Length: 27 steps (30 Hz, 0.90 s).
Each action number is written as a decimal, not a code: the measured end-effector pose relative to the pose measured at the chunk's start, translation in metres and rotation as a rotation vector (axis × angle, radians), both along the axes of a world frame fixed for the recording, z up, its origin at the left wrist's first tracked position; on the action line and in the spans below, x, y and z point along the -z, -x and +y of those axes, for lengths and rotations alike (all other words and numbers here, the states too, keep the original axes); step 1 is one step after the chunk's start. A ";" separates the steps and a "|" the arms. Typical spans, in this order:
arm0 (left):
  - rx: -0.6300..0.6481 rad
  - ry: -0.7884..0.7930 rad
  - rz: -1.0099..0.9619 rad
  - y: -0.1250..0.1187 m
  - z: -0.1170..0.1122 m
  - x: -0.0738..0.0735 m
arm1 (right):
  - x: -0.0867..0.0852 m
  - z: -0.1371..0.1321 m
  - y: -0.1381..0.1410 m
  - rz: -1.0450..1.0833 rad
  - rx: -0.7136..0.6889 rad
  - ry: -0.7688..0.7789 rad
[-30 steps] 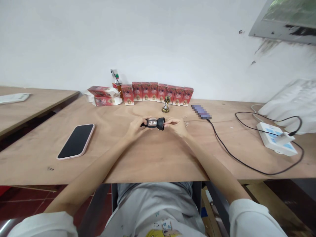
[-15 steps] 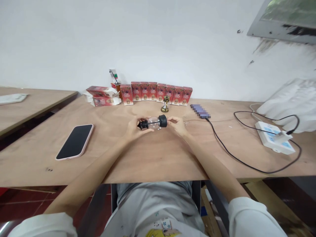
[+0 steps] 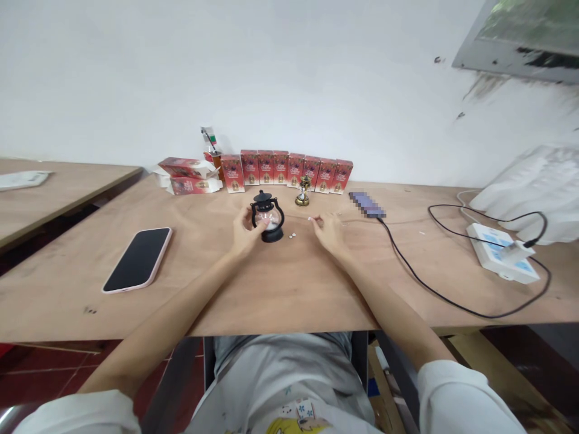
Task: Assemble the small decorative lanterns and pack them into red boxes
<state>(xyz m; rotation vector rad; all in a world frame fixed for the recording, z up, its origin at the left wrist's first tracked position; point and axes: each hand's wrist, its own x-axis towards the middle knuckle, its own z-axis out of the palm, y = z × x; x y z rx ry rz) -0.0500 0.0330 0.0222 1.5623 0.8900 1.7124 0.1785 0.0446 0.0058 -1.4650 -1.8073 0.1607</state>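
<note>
A small black lantern (image 3: 272, 235) with a clear bulb stands upright or nearly so near the table's middle. My left hand (image 3: 245, 234) grips it from the left, the thumb across the clear part. To its right, my right hand (image 3: 329, 232) is closed in a pinch on a tiny white piece (image 3: 310, 219), too small to identify. Between the hands, small white discs (image 3: 294, 235) lie on the wood. Behind them stands a small bronze-coloured lantern (image 3: 302, 196).
Several red boxes (image 3: 281, 167) line the back, with opened boxes (image 3: 194, 184) to their left. A pink-edged phone (image 3: 138, 259) lies at left. Another phone (image 3: 367, 205) at right has a black cable (image 3: 420, 282) running towards a white power strip (image 3: 502, 253).
The black lantern has turned from lying sideways between my hands to upright in my left hand. My right hand has come away from its base, a tiny white piece in its fingertips.
</note>
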 end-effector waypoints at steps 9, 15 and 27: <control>-0.117 0.194 -0.168 0.006 0.021 0.011 | 0.000 0.003 -0.018 -0.648 0.345 0.202; 0.068 0.532 -0.445 0.005 0.020 0.010 | -0.006 0.003 -0.015 -0.694 0.164 0.228; 0.158 0.561 -0.488 0.005 0.015 0.004 | -0.002 0.002 -0.007 -0.520 0.091 0.071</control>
